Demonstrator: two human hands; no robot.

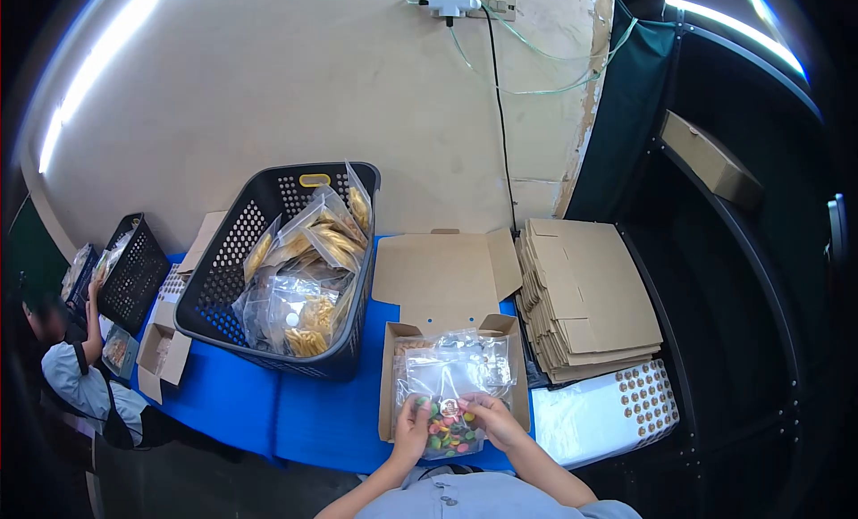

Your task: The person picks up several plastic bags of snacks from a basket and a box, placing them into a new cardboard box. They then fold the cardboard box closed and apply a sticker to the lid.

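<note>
A clear plastic bag of small, multicoloured round pieces [444, 440] is in front of me, over the near side of an open cardboard box [386, 403]. My left hand [411, 430] grips the bag at its left side, fingers closed on the plastic. On the right, my right hand [494, 422] also has its fingers closed on the bag, their tips beside a round sticker [450, 407] on its front. Behind it, other clear bags [483, 349] lie in the box, their contents partly hidden. The box's lid [438, 269] stands folded back.
A black basket [214, 291] of bags with yellow pieces stands left. Flattened cardboard boxes [599, 296] are stacked right, behind sheets of round stickers [645, 401]. A co-worker [94, 385] reaches into another basket [134, 282] at far left. Blue cloth [313, 421] covers the table.
</note>
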